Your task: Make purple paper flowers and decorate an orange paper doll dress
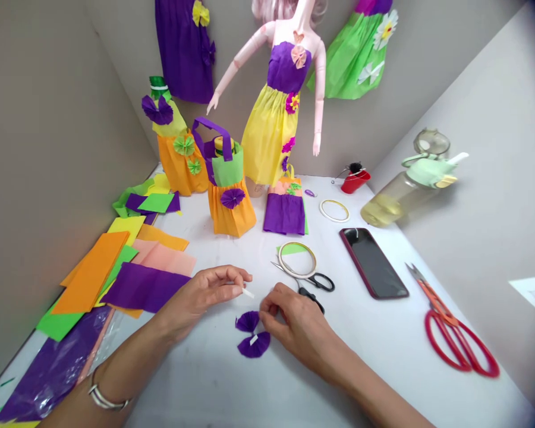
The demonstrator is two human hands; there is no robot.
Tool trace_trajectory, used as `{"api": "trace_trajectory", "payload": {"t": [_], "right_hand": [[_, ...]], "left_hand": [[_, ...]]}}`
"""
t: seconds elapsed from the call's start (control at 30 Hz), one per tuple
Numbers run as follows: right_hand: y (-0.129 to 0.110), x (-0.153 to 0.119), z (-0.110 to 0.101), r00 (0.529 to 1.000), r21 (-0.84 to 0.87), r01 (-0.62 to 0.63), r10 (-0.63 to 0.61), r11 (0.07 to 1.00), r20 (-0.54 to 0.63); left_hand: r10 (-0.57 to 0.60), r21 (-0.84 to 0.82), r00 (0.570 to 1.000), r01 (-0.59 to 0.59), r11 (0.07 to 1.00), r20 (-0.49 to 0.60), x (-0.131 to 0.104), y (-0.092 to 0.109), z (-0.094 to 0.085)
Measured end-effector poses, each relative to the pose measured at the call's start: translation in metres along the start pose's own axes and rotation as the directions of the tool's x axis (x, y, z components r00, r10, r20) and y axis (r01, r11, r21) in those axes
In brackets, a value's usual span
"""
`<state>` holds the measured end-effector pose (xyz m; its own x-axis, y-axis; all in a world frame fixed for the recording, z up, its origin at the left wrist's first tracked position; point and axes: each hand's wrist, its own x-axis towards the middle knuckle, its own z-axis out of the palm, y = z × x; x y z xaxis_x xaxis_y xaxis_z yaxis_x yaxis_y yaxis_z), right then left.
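Between the thumb and fingers of my left hand (211, 288) is a small white strip (248, 293). My right hand (294, 318) is curled, its fingertips close together at the right edge of a purple pleated paper piece (248, 321); whether they pinch anything is hidden. Just below it lies a second purple pleated piece (259, 346) with a white strip on it. Behind my right hand, black-handled scissors (323, 282) lie partly under a roll of tape (296, 260).
Coloured paper sheets (91, 273) cover the table's left side. A phone (374, 263), red-handled scissors (450, 321) and a bottle (396, 193) are on the right. A dressed doll (289, 65) and a small orange-skirted figure (232, 205) stand at the back.
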<state>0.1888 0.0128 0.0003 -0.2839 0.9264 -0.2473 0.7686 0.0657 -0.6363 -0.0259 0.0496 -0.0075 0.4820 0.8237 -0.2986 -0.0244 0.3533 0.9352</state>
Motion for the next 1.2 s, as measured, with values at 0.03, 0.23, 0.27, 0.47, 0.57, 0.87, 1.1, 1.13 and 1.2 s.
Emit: {"api": "trace_trajectory", "payload": {"t": [0.03, 0.23, 0.27, 0.47, 0.57, 0.87, 1.1, 1.13, 1.2], "right_hand": [[-0.002, 0.0, 0.0, 1.0, 0.0, -0.011, 0.011, 1.0, 0.003], [-0.004, 0.002, 0.006, 0.999, -0.012, -0.026, 0.026, 1.0, -0.026], [-0.004, 0.002, 0.006, 0.999, 0.0, -0.023, 0.023, 1.0, -0.029], [0.0, 0.009, 0.0, 1.0, 0.458, -0.017, 0.013, 0.889, 0.012], [0.001, 0.014, -0.003, 0.999, 0.68, 0.008, 0.028, 0.733, -0.042], [-0.004, 0.018, 0.007, 0.981, 0.841, -0.044, 0.181, 0.539, -0.065], [-0.005, 0.016, 0.004, 0.983, 0.902, -0.074, 0.182, 0.424, -0.005], [-0.004, 0.016, 0.004, 0.984, 0.91, -0.078, 0.175, 0.407, 0.006], [-0.001, 0.016, 0.004, 0.987, 0.927, -0.081, 0.162, 0.367, 0.022]], "left_hand": [[0.0, -0.001, 1.0, 0.0, 1.0, 0.004, 0.0, 0.0, 0.0], [0.013, -0.012, 1.0, -0.012, 1.0, 0.012, 0.0, 0.0, 0.002], [0.014, -0.017, 1.0, -0.014, 1.0, 0.009, 0.0, 0.0, 0.002], [0.031, -0.071, 0.999, -0.033, 0.997, -0.03, -0.003, 0.003, 0.005], [0.045, -0.066, 0.994, -0.051, 0.997, -0.097, -0.004, 0.004, 0.011], [0.315, 0.343, 0.932, -0.241, 0.908, -0.18, -0.015, -0.001, 0.034], [0.189, 0.338, 0.965, -0.118, 0.934, -0.183, -0.004, -0.005, 0.03], [0.189, 0.328, 0.965, -0.122, 0.937, -0.182, -0.003, -0.006, 0.029], [0.183, 0.314, 0.966, -0.119, 0.942, -0.181, 0.0, -0.008, 0.026]]}}
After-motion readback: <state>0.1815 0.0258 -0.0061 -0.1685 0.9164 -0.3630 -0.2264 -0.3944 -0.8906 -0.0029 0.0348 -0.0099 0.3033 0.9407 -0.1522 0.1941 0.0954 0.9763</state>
